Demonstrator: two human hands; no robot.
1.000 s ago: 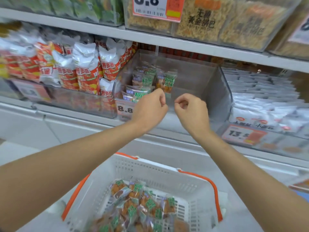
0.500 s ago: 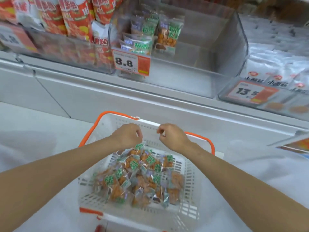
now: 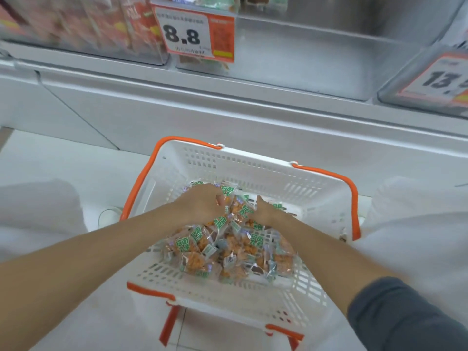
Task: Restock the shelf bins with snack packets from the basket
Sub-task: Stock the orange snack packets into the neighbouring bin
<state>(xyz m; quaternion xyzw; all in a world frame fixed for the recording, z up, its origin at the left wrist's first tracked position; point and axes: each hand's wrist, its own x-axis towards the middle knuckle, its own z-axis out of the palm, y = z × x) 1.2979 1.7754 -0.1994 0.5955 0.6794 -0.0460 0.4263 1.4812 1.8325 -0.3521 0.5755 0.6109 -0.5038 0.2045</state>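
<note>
A white basket [image 3: 253,171] with orange handles stands on the floor below me, holding a heap of clear snack packets [image 3: 228,252] with green labels and orange contents. My left hand [image 3: 200,206] is down on the far end of the heap, its fingers curled round a packet. Just to the right, my right hand [image 3: 267,211] has its fingers dug in among the packets and its thumb raised, with a packet caught between. The clear shelf bin [image 3: 316,62] with the 8.8 price tag [image 3: 195,34] sits above, holding a few of the same packets at its left front.
Left of that bin is a clear bin of red and white bags [image 3: 101,26]. On the right stands a bin with a 13.5 tag [image 3: 440,82]. A white cabinet ledge [image 3: 228,110] juts out between shelf and basket. The floor is pale tile.
Both hands dropped from the shelf bin down to the basket and sank into the packet heap. My view tilted downward with them.
</note>
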